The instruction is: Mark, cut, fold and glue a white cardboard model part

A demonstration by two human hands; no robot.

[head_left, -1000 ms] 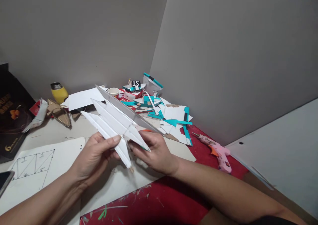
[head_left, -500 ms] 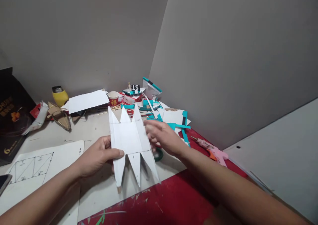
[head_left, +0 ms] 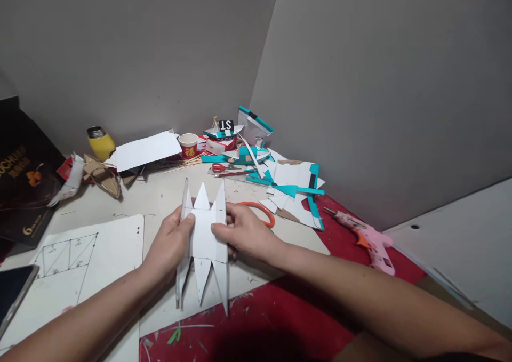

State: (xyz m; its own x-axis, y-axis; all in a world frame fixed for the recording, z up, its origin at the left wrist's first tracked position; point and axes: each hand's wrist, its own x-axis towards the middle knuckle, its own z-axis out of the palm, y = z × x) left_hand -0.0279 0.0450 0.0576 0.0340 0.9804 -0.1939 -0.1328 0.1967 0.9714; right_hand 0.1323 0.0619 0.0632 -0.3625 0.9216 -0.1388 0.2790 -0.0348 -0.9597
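Between my hands is a white cardboard cutout (head_left: 204, 236) with pointed flaps at its top and bottom ends. Its long sides are bent along creases. My left hand (head_left: 170, 242) is closed on the left side, thumb on the front face. On the right side my right hand (head_left: 248, 231) grips it, the thumb pressed on the face and the other fingers partly hidden behind. Just beyond my right hand lie orange-handled scissors (head_left: 266, 211), their blades hidden.
A paper with a line drawing (head_left: 112, 244) lies at left beside a phone (head_left: 18, 287). Behind stand a yellow bottle (head_left: 102, 146), a red paper cup (head_left: 188, 146) and a small model boat (head_left: 224, 133). Teal-and-white scraps (head_left: 296, 175) and a pink glue gun (head_left: 372, 242) are at right.
My right hand has moved from beside the cutout's edge to a grip on its right side. The cutout's sides are bent more, making it narrower. The orange scissor handle now shows.
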